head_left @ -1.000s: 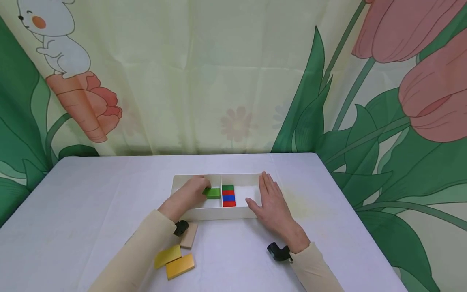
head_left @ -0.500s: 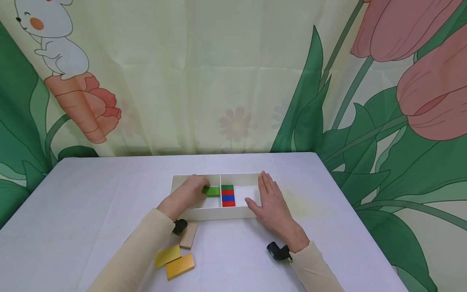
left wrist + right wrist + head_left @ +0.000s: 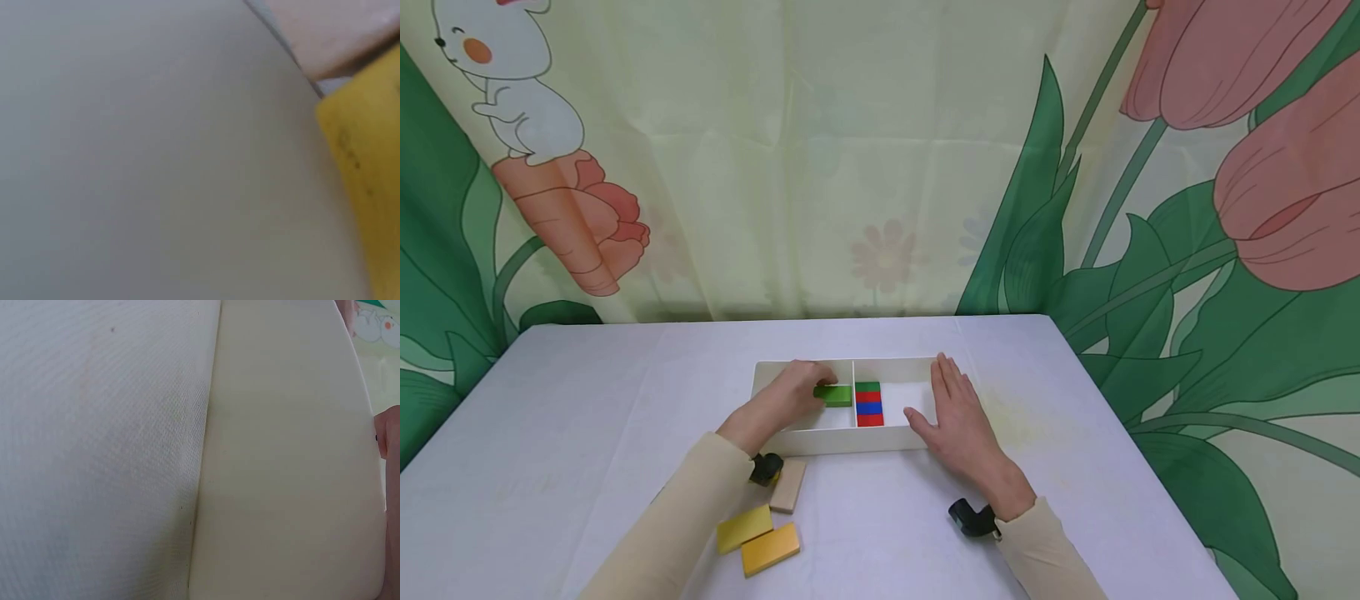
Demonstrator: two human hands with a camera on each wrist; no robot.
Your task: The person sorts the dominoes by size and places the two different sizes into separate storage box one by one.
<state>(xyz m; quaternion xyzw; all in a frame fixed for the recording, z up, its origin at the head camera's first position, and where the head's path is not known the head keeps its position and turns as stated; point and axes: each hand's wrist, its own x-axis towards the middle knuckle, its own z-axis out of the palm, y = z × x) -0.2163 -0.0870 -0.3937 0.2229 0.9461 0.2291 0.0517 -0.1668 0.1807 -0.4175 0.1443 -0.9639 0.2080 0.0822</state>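
Note:
A white two-compartment tray (image 3: pixel 820 442) stands on the table. Inside its left compartment, my left hand (image 3: pixel 778 402) pinches the left end of a bright green block (image 3: pixel 837 397), whose right end is at the divider. Just across that divider lie a dark green block (image 3: pixel 868 387), a red block (image 3: pixel 868 397), a blue block (image 3: pixel 869 408) and another red block (image 3: pixel 871 421), side by side in a column. My right hand (image 3: pixel 962 429) rests against the tray's right end with straight fingers. The right wrist view shows the tray's outer wall (image 3: pixel 287 462) up close.
In front of the tray lie a plain wood block (image 3: pixel 787 487), a yellow block (image 3: pixel 745 528) and an orange-yellow block (image 3: pixel 771 549). The left wrist view is blurred, with a yellow block (image 3: pixel 369 144) at its right. A printed curtain (image 3: pixel 820 167) hangs behind the table.
The bright green block has shifted very slightly toward the tray's back, and my left fingers have changed position a little on it. My right hand and the other blocks stay put.

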